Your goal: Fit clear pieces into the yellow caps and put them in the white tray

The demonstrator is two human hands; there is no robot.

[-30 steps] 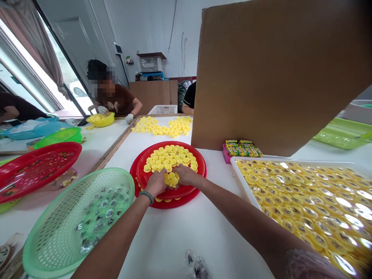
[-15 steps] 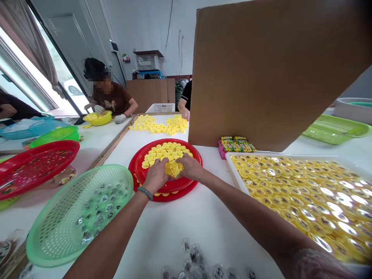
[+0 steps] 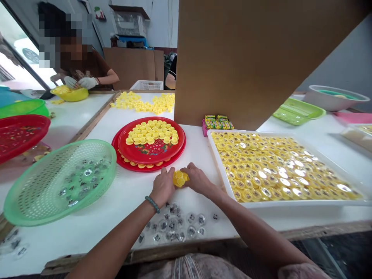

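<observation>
Between my two hands is a small cluster of yellow round plastic pieces (image 3: 180, 178), held above the white tabletop. My left hand (image 3: 163, 186) grips it from the left, wearing a beaded bracelet at the wrist. From the other side my right hand (image 3: 197, 179) closes on the same cluster. Just below my hands lie several clear round domes (image 3: 172, 224) with dark prints. Behind my hands, stacked red trays (image 3: 136, 157) carry more yellow pieces (image 3: 151, 131), with a bare patterned patch at the front.
At right sits a white tray (image 3: 213, 155) filled with yellow pieces under shiny domes. A green basket (image 3: 26, 193) holding clear domes stands left. A large cardboard sheet (image 3: 232, 58) rises behind a pink box of small packets (image 3: 218, 123). A gloved co-worker (image 3: 87, 73) handles a yellow bowl (image 3: 76, 95).
My hands have come back from the red tray toward me, carrying yellow pieces and leaving a gap on it. The view has tilted down and right. The co-worker's gloved hands have come together.
</observation>
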